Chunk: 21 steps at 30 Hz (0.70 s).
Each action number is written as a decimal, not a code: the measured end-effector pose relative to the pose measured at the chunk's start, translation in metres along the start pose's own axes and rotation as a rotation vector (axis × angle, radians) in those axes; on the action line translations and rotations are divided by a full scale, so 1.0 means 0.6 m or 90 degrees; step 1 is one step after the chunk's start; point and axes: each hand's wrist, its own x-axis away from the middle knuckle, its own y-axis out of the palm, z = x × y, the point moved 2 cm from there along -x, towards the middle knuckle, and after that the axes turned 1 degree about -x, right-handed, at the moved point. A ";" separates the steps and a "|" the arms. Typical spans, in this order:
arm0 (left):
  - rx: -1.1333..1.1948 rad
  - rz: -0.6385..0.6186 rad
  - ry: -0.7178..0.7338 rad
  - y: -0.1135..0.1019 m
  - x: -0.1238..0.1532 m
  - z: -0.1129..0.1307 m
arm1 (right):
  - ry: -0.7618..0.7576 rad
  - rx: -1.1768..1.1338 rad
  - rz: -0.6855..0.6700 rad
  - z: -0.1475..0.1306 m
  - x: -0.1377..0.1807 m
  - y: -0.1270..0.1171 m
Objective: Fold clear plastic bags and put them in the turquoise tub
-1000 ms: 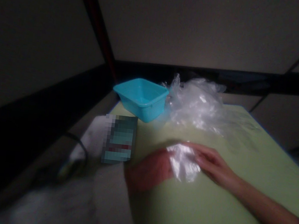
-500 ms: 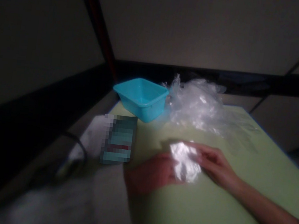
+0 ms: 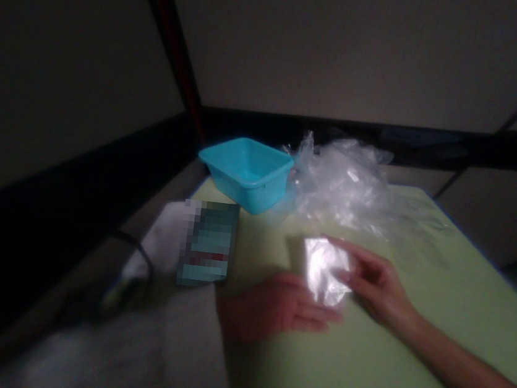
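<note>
A small, folded piece of shiny plastic (image 3: 320, 264), squarish in outline, is held just above the table. My right hand (image 3: 381, 286) pinches it from the right, thumb in front and fingers along its top edge and behind. To its left is my left hand (image 3: 278, 308), blurred, with fingers stretched out flat towards the plastic's lower edge. Whether those fingertips touch the plastic I cannot tell.
A turquoise plastic basin (image 3: 258, 194) stands at the back left of the yellow-green table (image 3: 359, 374). Beside it lies a crumpled heap of clear plastic (image 3: 348, 185). A phone-like pixelated object (image 3: 208, 244) lies near my left sleeve (image 3: 190, 342), with a dark cable (image 3: 140, 249) nearby.
My left fingers have let go of the plastic and straightened, the hand dropping slightly. The piece looks smoother and squarer, still in my right hand.
</note>
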 end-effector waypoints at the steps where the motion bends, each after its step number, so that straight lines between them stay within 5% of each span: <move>1: 0.022 -0.017 -0.005 0.000 0.000 0.003 | 0.000 -0.012 0.011 0.000 0.000 -0.001; 6: 0.121 -0.045 -0.032 0.011 -0.007 0.021 | 0.009 -0.077 0.076 0.005 -0.004 -0.007; 10: 0.138 0.131 -0.047 -0.005 -0.020 0.031 | 0.044 -0.116 0.117 0.012 -0.007 -0.016; 15: -0.262 0.466 0.119 -0.069 -0.030 0.037 | 0.034 -0.113 0.108 0.014 -0.007 -0.020; 18: -0.505 0.504 0.152 -0.100 -0.041 0.035 | 0.040 -0.106 0.098 0.014 -0.007 -0.020; 21: -0.636 0.521 0.049 -0.127 -0.055 0.026 | 0.059 -0.129 0.105 0.016 -0.008 -0.023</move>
